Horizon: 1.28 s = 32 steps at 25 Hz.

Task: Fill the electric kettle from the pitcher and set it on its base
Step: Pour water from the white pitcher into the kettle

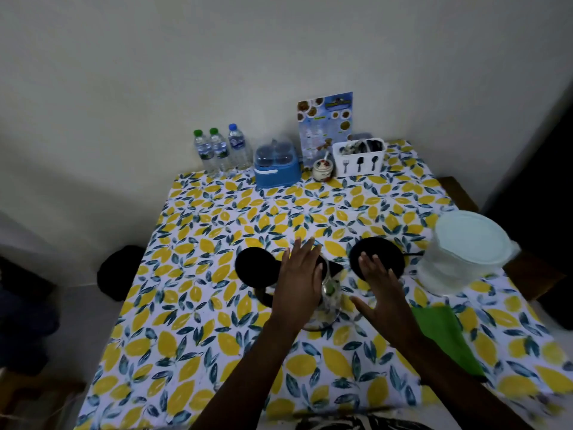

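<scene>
A glass electric kettle (pixel 329 293) stands in the middle of the lemon-print table (pixel 217 321), with its black lid (pixel 255 265) swung open to the left. My left hand (pixel 299 274) hovers flat over the kettle's mouth, fingers apart, holding nothing. My right hand (pixel 379 294) is spread just right of the kettle, its fingertips over the black round base (pixel 384 251), which lies on the cloth with a cord running right. The translucent white lidded pitcher (pixel 465 252) stands at the right edge, away from both hands.
A green cloth (pixel 443 333) lies under my right forearm. Along the back wall stand three water bottles (pixel 220 150), a blue box (pixel 276 169), a small jar (pixel 322 169), a menu card (pixel 325 125) and a white cutlery caddy (pixel 359 158). A dark stool (pixel 119 271) sits left of the table.
</scene>
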Each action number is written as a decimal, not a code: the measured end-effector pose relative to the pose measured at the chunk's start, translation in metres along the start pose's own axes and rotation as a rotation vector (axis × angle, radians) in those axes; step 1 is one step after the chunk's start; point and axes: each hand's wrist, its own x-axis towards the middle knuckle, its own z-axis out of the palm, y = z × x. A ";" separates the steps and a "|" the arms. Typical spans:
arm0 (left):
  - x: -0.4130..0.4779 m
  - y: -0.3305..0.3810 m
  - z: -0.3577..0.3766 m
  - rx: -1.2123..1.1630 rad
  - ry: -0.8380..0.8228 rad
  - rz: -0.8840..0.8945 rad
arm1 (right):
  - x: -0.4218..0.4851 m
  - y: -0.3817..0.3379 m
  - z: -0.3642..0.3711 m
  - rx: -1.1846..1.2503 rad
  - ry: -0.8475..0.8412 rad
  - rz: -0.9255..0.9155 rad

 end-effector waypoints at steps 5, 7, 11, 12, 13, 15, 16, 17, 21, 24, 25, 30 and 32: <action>0.036 0.066 0.044 -0.129 -0.208 0.156 | -0.030 0.043 -0.060 0.031 0.262 0.237; 0.051 0.098 0.063 -0.137 -0.280 0.220 | -0.049 0.067 -0.079 0.037 0.339 0.357; 0.076 0.149 0.099 -0.106 -0.369 0.345 | -0.071 0.117 -0.109 0.047 0.445 0.469; 0.082 0.160 0.109 -0.090 -0.382 0.382 | -0.072 0.130 -0.114 0.057 0.465 0.494; 0.088 0.169 0.118 -0.072 -0.395 0.416 | -0.071 0.141 -0.120 0.065 0.484 0.507; 0.102 0.190 0.134 -0.034 -0.432 0.462 | -0.061 0.160 -0.132 0.081 0.498 0.535; 0.109 0.200 0.140 -0.015 -0.463 0.469 | -0.051 0.172 -0.136 0.123 0.474 0.579; 0.116 0.208 0.146 0.003 -0.502 0.469 | -0.040 0.185 -0.139 0.196 0.432 0.645; 0.120 0.221 0.170 0.209 -0.588 0.475 | 0.004 0.229 -0.143 0.602 0.274 0.844; 0.115 0.217 0.174 0.255 -0.572 0.476 | 0.009 0.246 -0.137 0.606 0.202 0.880; 0.115 0.215 0.173 0.260 -0.559 0.489 | 0.008 0.245 -0.139 0.612 0.183 0.876; 0.113 0.209 0.171 0.221 -0.534 0.463 | -0.005 0.236 -0.134 0.753 0.124 0.916; 0.111 0.207 0.170 0.204 -0.505 0.435 | -0.013 0.226 -0.125 0.853 0.236 0.924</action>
